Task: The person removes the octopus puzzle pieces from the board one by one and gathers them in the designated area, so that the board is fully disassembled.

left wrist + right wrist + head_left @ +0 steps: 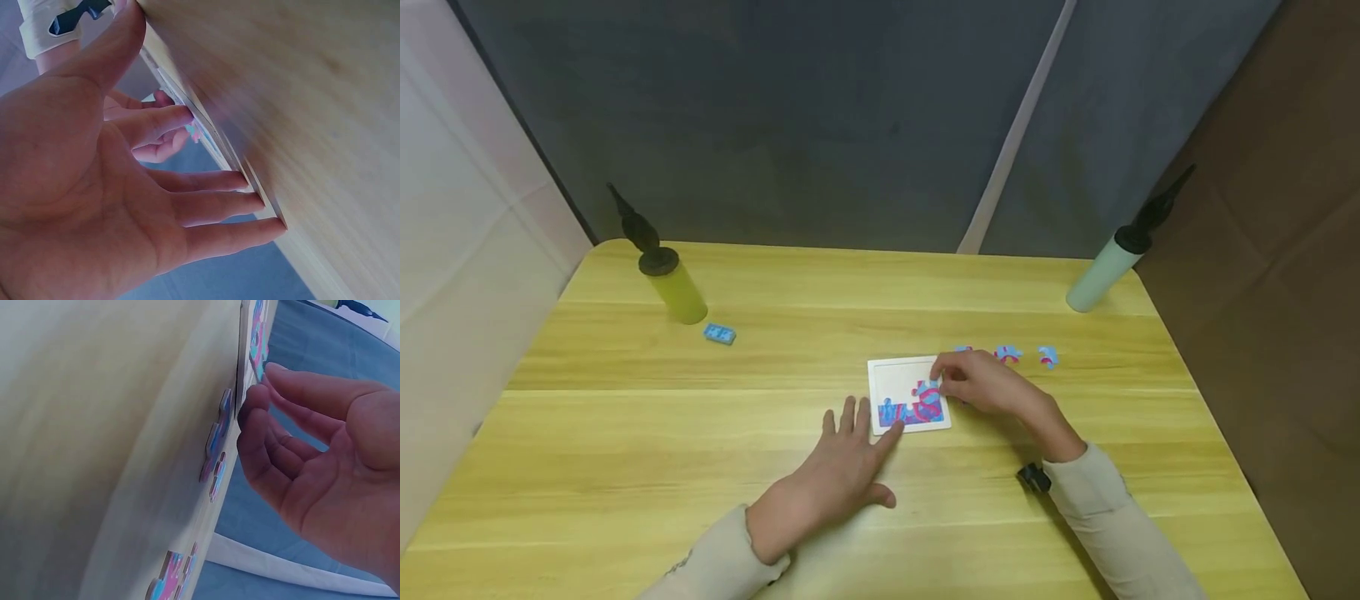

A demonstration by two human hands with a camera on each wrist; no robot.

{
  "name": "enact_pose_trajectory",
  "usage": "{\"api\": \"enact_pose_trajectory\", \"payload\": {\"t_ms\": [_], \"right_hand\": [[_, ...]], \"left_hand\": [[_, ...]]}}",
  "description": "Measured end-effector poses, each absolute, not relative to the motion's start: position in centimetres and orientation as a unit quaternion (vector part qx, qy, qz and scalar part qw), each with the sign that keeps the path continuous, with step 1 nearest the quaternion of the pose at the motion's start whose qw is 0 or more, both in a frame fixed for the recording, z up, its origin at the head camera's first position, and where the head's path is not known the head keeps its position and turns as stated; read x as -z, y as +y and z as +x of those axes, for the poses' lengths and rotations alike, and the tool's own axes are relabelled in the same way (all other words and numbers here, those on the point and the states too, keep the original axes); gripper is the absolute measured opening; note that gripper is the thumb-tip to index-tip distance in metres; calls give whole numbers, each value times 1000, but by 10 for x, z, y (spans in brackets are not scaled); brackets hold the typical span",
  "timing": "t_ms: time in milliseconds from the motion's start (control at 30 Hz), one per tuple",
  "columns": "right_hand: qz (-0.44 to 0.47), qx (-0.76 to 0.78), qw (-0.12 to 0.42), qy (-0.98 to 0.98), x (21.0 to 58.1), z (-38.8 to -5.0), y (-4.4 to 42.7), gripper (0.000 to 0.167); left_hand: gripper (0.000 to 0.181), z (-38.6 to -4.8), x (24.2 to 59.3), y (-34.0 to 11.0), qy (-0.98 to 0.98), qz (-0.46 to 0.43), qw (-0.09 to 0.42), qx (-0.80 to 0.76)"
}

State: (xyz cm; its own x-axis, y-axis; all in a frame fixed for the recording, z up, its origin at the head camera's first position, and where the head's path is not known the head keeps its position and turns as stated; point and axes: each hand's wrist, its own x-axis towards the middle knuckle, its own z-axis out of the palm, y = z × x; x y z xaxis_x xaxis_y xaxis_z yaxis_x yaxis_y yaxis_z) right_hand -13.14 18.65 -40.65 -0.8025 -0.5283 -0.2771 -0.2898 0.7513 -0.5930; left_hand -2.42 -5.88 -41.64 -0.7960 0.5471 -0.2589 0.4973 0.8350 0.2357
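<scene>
A white square puzzle tray (891,369) lies on the table, with joined blue, pink and purple jigsaw pieces (927,410) along its bottom and right side. My left hand (835,479) is spread flat, its index finger touching the tray's near edge and the other fingertips by its left side. At the tray's right edge, my right hand (988,383) pinches a jigsaw piece (257,370) between thumb and fingers; most of that piece is hidden. Loose jigsaw pieces (1007,354) lie right of the tray, some partly covered by the right hand.
Back left stands a yellow cylinder (679,292) with a black pointed top, and a small blue block (720,334) lies beside it. A pale green cylinder (1101,277) with a similar top leans at back right. Grey cloth (775,125) hangs behind the wooden table (625,467).
</scene>
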Motion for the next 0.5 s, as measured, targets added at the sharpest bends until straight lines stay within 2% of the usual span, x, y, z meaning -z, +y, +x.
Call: {"api": "enact_pose_trajectory", "payload": {"t_ms": [167,500], "right_hand": [[-225,288,210,907,406,-132,184,4],[-204,326,213,898,406,-132,187,4]], "left_hand": [[92,-23,417,-59,945,275,160,-79],[93,-23,416,-60,945,275,156,-80]]}}
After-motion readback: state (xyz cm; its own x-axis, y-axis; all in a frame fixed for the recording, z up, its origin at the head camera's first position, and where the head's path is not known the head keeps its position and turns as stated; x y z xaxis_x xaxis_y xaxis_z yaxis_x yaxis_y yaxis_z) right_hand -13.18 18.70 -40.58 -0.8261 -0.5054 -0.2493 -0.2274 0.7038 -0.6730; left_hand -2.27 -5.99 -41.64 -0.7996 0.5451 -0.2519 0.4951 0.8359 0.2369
